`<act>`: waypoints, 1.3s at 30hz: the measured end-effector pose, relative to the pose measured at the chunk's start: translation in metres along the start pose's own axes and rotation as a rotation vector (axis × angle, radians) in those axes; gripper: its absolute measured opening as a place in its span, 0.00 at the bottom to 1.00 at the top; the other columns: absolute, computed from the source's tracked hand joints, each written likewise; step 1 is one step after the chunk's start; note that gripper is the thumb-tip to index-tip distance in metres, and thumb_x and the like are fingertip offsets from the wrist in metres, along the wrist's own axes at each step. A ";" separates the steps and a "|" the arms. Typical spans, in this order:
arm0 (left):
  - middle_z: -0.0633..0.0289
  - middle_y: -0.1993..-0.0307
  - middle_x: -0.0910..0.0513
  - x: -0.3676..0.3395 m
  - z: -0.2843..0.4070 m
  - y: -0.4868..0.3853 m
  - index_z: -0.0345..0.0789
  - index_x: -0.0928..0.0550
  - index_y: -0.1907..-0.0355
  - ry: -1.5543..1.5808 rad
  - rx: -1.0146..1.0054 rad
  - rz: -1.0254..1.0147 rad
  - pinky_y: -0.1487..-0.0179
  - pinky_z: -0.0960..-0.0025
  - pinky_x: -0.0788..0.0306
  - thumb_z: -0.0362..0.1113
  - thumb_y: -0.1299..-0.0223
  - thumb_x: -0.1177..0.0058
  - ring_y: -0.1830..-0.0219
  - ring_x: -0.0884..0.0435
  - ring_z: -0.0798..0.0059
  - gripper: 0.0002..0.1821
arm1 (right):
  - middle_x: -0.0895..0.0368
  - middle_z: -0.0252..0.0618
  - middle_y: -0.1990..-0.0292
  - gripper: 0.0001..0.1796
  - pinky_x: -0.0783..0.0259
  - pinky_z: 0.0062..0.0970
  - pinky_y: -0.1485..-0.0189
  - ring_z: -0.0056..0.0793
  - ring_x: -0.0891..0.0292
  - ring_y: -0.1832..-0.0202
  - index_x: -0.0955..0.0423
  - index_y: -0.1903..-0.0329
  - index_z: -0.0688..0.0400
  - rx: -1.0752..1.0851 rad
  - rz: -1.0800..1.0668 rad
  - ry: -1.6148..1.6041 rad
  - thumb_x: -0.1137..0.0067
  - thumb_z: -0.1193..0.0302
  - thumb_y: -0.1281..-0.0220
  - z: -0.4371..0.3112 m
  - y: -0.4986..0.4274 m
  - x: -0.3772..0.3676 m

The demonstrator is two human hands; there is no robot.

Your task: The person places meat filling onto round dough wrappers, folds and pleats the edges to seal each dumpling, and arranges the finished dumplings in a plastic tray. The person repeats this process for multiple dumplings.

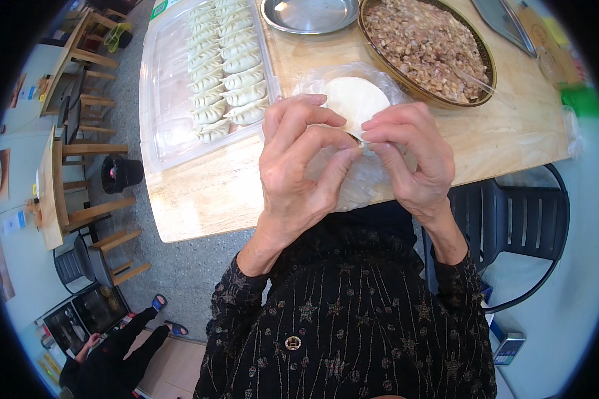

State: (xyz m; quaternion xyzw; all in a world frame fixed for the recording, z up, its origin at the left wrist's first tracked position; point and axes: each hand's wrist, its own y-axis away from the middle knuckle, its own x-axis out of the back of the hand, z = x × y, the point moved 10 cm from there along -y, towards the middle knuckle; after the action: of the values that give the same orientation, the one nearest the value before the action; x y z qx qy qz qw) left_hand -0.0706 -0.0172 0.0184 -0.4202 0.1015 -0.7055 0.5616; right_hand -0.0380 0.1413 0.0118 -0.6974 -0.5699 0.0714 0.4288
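Note:
My left hand (299, 164) and my right hand (422, 159) meet at the table's near edge, thumbs and fingertips pinched together on the edge of pale dumpling dough (361, 143). My fingers hide most of this piece. Just beyond the fingertips shows a round white dumpling wrapper (357, 99), over a crumpled clear plastic bag (364, 184). Whether this disc is part of the pinched dough or lies behind it, I cannot tell. Left of my hands, pleated dumplings (244, 80) stand in two rows in a translucent plastic tray (167, 99). A large bowl (486, 97) of minced filling (424, 45) sits beyond my right hand.
A round metal dish (309, 15) and a grey tray (509, 30) lie at the wooden table's (204, 204) far side. A black chair (509, 214) stands at the right. Across the floor are more tables, a black bin (122, 173) and a person (115, 359) in dark clothes.

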 end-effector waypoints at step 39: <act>0.57 0.58 0.12 0.008 -0.022 0.007 0.35 0.11 0.62 0.194 0.153 0.151 0.37 0.54 0.28 0.23 0.50 0.25 0.45 0.16 0.52 0.12 | 0.14 0.42 0.58 0.16 0.28 0.37 0.49 0.45 0.18 0.54 0.15 0.54 0.61 0.016 -0.064 0.047 0.25 0.84 0.48 -0.002 -0.007 -0.008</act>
State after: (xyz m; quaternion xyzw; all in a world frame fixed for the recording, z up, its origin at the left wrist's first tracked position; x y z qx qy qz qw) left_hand -0.0818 -0.0339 0.0044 -0.2971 0.1328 -0.7043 0.6309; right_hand -0.0445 0.1334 0.0146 -0.6767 -0.5812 0.0456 0.4497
